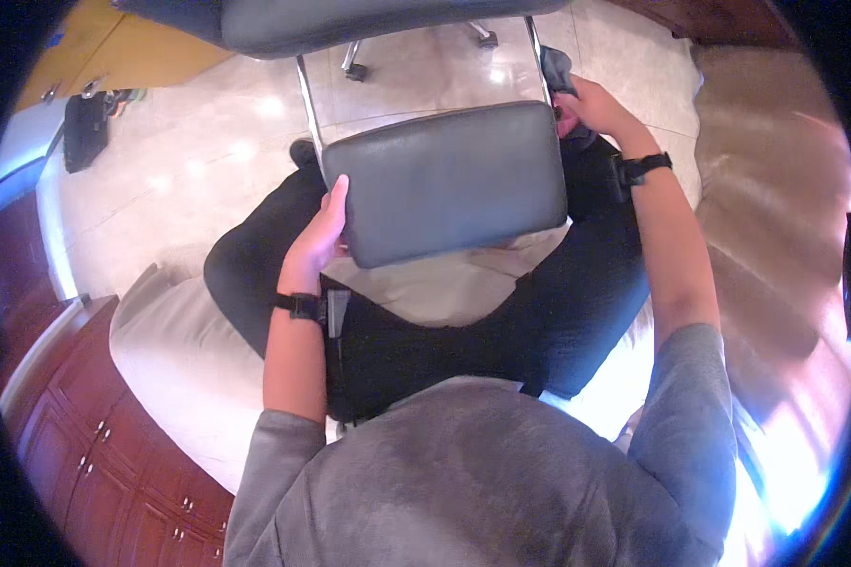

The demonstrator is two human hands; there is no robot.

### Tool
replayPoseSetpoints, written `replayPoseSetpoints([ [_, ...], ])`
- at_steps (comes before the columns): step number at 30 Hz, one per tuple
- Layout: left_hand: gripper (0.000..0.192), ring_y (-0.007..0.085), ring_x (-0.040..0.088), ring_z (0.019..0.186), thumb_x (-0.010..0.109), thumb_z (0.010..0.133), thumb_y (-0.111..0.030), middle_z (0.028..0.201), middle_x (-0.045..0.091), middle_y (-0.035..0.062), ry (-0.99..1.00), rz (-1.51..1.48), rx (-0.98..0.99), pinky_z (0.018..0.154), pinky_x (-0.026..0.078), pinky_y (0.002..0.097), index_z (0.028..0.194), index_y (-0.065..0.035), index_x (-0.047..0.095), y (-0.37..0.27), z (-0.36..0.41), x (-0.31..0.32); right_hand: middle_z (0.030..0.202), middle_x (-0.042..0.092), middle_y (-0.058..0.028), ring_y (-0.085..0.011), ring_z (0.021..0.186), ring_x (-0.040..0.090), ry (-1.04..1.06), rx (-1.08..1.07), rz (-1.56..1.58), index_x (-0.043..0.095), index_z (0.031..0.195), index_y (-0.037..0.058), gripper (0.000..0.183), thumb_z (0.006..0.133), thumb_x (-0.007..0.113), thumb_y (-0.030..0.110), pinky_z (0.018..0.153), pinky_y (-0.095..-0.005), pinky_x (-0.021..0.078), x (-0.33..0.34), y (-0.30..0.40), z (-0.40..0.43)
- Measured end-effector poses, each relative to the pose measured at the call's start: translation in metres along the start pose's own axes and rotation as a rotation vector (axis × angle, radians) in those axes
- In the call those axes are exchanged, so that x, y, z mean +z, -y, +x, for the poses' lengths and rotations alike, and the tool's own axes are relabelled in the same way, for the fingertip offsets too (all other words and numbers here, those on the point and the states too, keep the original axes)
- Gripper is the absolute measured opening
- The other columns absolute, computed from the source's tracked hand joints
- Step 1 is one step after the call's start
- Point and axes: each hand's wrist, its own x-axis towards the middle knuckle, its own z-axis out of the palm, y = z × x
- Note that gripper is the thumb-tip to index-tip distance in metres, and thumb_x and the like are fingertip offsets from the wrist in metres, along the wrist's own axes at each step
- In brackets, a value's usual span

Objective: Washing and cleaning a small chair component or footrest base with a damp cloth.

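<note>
A dark grey padded chair footrest (454,184), joined by two chrome rods (310,106) to the padded seat (397,25) of a wheeled chair, lies between my knees. My left hand (326,227) grips its left edge, thumb on top and the other fingers hidden beneath. Beside the right rod, my right hand (592,106) holds a bunched dark grey cloth (557,69), part of it above the fingers and part below. Something pink shows under that hand; whether it is cloth or fingers I cannot tell. Both wrists wear black straps.
Pale floor tiles (206,142) surround the chair's casters (355,72). A brown sofa (759,177) runs along the right. Red-brown wooden cabinets (99,439) stand at the lower left, near a pale covered seat (177,354) beneath me. A black bag-like object (85,133) is at the upper left.
</note>
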Motion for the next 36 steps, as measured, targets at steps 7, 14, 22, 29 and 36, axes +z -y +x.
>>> replayPoseSetpoints([
  [7, 0.098, 0.0263, 0.055, 0.129, 0.055, 0.098, -0.071, 0.156, 0.045, 0.0106, -0.133, 0.029, 0.32, 0.09, 0.051, 0.0477, 0.167, -0.015, 0.014, 0.005, -0.036, -0.001, 0.124, 0.07, -0.0031, -0.0148, 0.11, 0.063, -0.498, 0.03, 0.54, 0.062, 0.138, 0.0009, 0.051, 0.102, 0.067, 0.037, 0.1, -0.0325, 0.0492, -0.091, 0.06, -0.073],
  [14, 0.055, 0.0139, 0.056, 0.097, 0.054, 0.105, -0.056, 0.131, 0.061, -0.0027, 0.038, -0.348, 0.402, 0.073, 0.042, 0.03, 0.151, -0.0266, 0.048, -0.025, -0.075, 0.007, 0.136, 0.062, -0.0038, -0.016, 0.126, 0.059, -0.603, -0.601, 1.118, 0.052, 0.15, 0.0043, 0.046, 0.106, 0.057, 0.014, 0.111, -0.0308, 0.044, -0.117, 0.154, -0.141],
  [22, 0.052, 0.0164, 0.059, 0.076, 0.049, 0.107, -0.059, 0.1, 0.066, 0.0083, -0.269, -0.191, 0.468, 0.069, 0.045, 0.0316, 0.138, -0.0176, 0.053, -0.056, -0.047, 0.006, 0.128, 0.066, -0.0048, -0.0159, 0.119, 0.062, -0.947, -0.516, 1.062, 0.058, 0.142, 0.0011, 0.041, 0.105, 0.058, 0.018, 0.105, -0.0311, 0.0473, -0.089, 0.091, -0.084],
  [29, 0.077, 0.0184, 0.064, 0.075, 0.056, 0.108, -0.045, 0.101, 0.071, 0.0154, -0.68, 0.054, 0.58, 0.067, 0.049, 0.0293, 0.163, -0.0072, 0.016, -0.071, -0.014, 0.034, 0.105, 0.069, -0.0056, -0.0138, 0.099, 0.063, -0.881, -0.325, 1.067, 0.065, 0.12, 0.0011, 0.026, 0.104, 0.06, 0.02, 0.087, -0.031, 0.0512, -0.059, 0.08, -0.051],
  [36, 0.057, 0.0448, 0.049, 0.139, 0.066, 0.098, -0.024, 0.156, 0.043, 0.0295, -0.819, 1.157, 0.894, 0.113, 0.042, 0.0509, 0.151, -0.0073, 0.052, -0.021, 0.033, 0.051, 0.103, 0.071, -0.0048, -0.0115, 0.093, 0.063, -0.789, -0.202, 1.104, 0.067, 0.118, -0.0011, 0.03, 0.103, 0.065, 0.025, 0.084, -0.0293, 0.0511, -0.055, 0.083, -0.064],
])
